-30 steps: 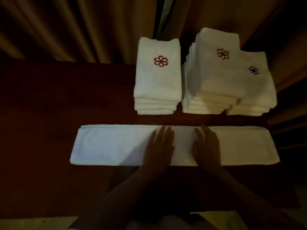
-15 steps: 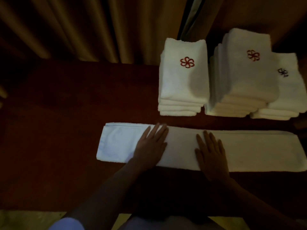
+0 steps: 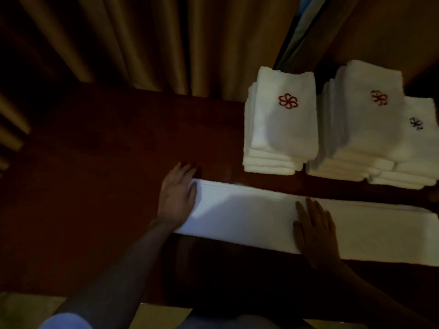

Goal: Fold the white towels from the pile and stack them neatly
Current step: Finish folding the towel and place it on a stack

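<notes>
Curtains (image 3: 142,43) back three folded stacks (image 3: 282,124) beyond the towel (image 3: 249,217).

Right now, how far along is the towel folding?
Done: three stacks of folded towels sit at the back of the table. In hand: one long strip of towel, with the left hand at its left end and the right hand flat on its middle. Left: fold it across, then stack it.
</notes>
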Available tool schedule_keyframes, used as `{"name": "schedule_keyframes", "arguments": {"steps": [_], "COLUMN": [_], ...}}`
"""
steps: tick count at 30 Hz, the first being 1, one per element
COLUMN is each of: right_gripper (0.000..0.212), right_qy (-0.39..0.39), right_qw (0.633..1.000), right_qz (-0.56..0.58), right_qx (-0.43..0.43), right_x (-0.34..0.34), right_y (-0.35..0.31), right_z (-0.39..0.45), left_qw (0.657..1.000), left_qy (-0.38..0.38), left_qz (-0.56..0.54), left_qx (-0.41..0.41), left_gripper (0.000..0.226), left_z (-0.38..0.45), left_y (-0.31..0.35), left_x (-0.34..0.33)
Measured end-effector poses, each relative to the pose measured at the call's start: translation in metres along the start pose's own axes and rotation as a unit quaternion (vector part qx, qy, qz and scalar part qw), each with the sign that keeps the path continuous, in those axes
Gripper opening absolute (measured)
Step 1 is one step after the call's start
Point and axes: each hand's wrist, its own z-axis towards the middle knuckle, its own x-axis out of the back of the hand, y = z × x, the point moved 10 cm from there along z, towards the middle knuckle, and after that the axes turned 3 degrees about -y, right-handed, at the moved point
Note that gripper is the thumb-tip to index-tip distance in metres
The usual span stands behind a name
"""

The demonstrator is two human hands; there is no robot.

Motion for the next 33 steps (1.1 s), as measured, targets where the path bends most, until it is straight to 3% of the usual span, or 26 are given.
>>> {"name": "schedule_keyframes", "arguments": {"steps": [2,5,8,13,18,22,25,29,31,33], "right_gripper": [0.054,0.052,0.047,0.045,0.036,0.044,0.038,0.025,0.024,0.025], "right_qy": [0.045,0.044,0.020,0.030,0.019,-0.037,-0.107,-0.149,-0.164,-0.176], "right_qw": [0.998,0.987,0.988,0.992,0.988,0.986,0.987,0.983,0.981,0.979], "right_qz": [0.013,0.052,0.073,0.066,0.106,0.131,0.074,0.039,0.031,0.019], "right_qx": [0.049,0.147,0.133,0.102,0.111,0.098,0.100,0.095,0.101,0.104], "right_x": [0.008,0.008,0.006,0.002,0.004,0.001,-0.005,-0.005,-0.002,-0.001], "right_y": [-0.026,-0.099,-0.157,-0.179,-0.175,-0.172,-0.174,-0.170,-0.171,-0.172], "right_z": [0.004,0.013,0.030,0.052,0.059,0.064,0.075,0.086,0.089,0.092], "left_qw": [0.992,0.968,0.960,0.950,0.863,0.822,0.856,0.896,0.912,0.929], "left_qy": [0.068,0.012,-0.082,-0.116,-0.075,-0.089,-0.053,0.037,0.015,-0.088], "left_qz": [-0.013,-0.103,-0.113,-0.158,-0.363,-0.454,-0.425,-0.354,-0.314,-0.253], "left_qx": [0.101,0.230,0.244,0.242,0.344,0.332,0.291,0.266,0.263,0.257], "left_gripper": [0.042,0.037,0.030,0.029,0.016,0.009,0.016,0.009,0.024,0.037], "left_z": [-0.009,-0.014,-0.003,0.003,-0.014,-0.011,-0.010,-0.021,-0.019,-0.015], "left_y": [-0.026,-0.066,-0.075,-0.072,-0.081,-0.075,-0.077,-0.072,-0.065,-0.063], "left_x": [0.023,0.015,0.002,0.001,-0.010,-0.014,-0.003,0.012,0.016,0.012]}}
